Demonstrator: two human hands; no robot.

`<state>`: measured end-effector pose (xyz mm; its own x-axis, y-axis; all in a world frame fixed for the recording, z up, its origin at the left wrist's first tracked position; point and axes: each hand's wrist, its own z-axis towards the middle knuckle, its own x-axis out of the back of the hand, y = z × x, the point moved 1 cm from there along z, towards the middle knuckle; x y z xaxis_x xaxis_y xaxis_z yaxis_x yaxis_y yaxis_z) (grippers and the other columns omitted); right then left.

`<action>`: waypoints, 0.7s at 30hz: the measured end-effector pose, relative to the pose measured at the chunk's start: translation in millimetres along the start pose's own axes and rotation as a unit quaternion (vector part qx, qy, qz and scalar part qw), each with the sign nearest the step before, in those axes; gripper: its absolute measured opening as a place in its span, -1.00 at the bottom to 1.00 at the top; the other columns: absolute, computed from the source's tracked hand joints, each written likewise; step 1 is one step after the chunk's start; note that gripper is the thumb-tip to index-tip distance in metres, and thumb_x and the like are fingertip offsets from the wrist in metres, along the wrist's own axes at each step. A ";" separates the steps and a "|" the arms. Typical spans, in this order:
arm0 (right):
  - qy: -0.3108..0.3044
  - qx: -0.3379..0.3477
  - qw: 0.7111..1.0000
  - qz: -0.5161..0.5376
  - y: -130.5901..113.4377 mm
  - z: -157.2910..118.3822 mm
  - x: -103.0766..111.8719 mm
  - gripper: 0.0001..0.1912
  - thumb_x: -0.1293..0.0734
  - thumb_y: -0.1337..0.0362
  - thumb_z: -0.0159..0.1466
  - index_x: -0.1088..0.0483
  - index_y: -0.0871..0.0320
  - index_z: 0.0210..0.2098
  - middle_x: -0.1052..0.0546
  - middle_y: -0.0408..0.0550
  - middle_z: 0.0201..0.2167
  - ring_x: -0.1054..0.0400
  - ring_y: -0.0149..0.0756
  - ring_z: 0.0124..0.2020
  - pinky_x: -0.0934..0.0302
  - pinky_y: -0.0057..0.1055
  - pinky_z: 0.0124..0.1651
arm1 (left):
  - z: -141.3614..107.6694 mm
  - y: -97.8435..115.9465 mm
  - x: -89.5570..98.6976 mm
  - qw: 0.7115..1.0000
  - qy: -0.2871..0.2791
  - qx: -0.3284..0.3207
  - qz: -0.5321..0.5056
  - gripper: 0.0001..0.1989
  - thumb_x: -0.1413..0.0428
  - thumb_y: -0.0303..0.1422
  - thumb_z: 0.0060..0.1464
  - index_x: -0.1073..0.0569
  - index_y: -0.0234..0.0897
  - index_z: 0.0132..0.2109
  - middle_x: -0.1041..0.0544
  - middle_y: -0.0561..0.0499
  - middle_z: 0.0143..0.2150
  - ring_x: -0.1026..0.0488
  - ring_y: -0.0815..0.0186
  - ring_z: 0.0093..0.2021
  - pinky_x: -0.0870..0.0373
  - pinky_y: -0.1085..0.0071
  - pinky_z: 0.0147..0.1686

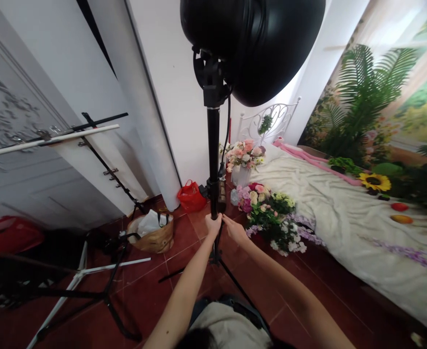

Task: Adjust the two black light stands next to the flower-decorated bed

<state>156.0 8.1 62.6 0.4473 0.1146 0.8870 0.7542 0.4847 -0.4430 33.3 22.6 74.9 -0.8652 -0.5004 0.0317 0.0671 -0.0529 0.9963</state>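
Note:
A black light stand rises upright in front of me, with a large black studio light mounted on its top. My left hand is wrapped round the pole, below a black clamp collar. Just right of the pole is my right hand, its fingers drawn together close to my left hand. Whatever those fingertips hold, if anything, is too small to make out. A black cable hangs down from the light beside the pole. The stand's legs spread over the red tiled floor.
On the right is a bed with a cream cover, a sunflower on it. Artificial flowers stand beside it. A red bag and a woven basket sit on the floor. White and black stand legs lie left.

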 end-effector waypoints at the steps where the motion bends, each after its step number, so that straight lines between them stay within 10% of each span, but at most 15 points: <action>1: 0.007 -0.010 1.000 0.001 -0.6 -7.4 -5.8 -0.34 -0.06 0.50 0.16 0.03 0.10 0.25 -0.10 0.02 0.25 -0.31 -0.28 0.02 -0.26 -0.40 -0.04 | -0.3 0.9 0.1 1.000 -0.001 -0.001 0.000 -0.77 -0.15 -0.28 -0.29 -0.31 -0.31 -0.66 -0.32 0.06 -0.66 -0.24 0.45 -0.63 -0.13 0.53 -0.61; 5: -0.003 -0.049 0.999 -0.004 -2.3 -36.8 -28.3 -0.19 -0.12 0.46 0.11 0.26 0.05 0.30 0.09 0.10 0.30 -0.36 -0.22 -0.05 -0.31 -0.44 -0.26 | -0.9 0.4 0.3 1.000 0.000 0.003 0.008 -0.79 -0.15 -0.28 -0.27 -0.35 -0.33 -0.63 -0.35 0.05 -0.65 -0.27 0.43 -0.62 -0.14 0.54 -0.62; 9: -0.062 -0.066 0.996 -0.005 6.3 -49.7 -33.8 -0.26 -0.21 0.46 0.04 -0.05 0.05 0.23 0.14 0.09 0.31 -0.25 -0.11 0.08 -0.28 -0.36 -0.11 | 0.4 -4.0 0.5 1.000 -0.003 0.006 0.020 -0.79 -0.15 -0.26 -0.26 -0.38 -0.35 -0.61 -0.38 0.03 -0.64 -0.30 0.41 -0.61 -0.16 0.53 -0.62; 14: 0.077 -0.066 0.985 0.138 -2.9 -13.9 21.9 -0.43 -0.15 0.47 0.09 -0.18 0.20 0.12 -0.24 0.10 0.15 -0.03 -0.26 0.22 0.03 -0.28 0.23 | 2.4 -6.0 1.0 1.000 -0.007 -0.007 0.017 -0.80 -0.14 -0.29 -0.26 -0.39 -0.35 -0.61 -0.39 0.02 -0.64 -0.31 0.41 -0.60 -0.17 0.54 -0.61; 21: 0.184 0.051 0.906 0.376 -87.2 39.6 93.9 -0.45 -0.33 0.23 0.07 -0.17 0.15 0.05 -0.39 0.04 -0.01 -0.30 -0.26 0.00 -0.18 -0.28 0.06 | 0.6 11.1 4.6 1.000 -0.002 0.019 0.018 -0.87 -0.14 -0.38 -0.27 -0.42 -0.39 -0.59 -0.44 -0.04 -0.62 -0.41 0.30 -0.52 -0.23 0.53 -0.59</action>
<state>113.3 11.0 189.7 0.9612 0.1581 0.2260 0.1281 0.4697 -0.8735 29.8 20.3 86.2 -0.8643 -0.4983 0.0681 0.0794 -0.0014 0.9968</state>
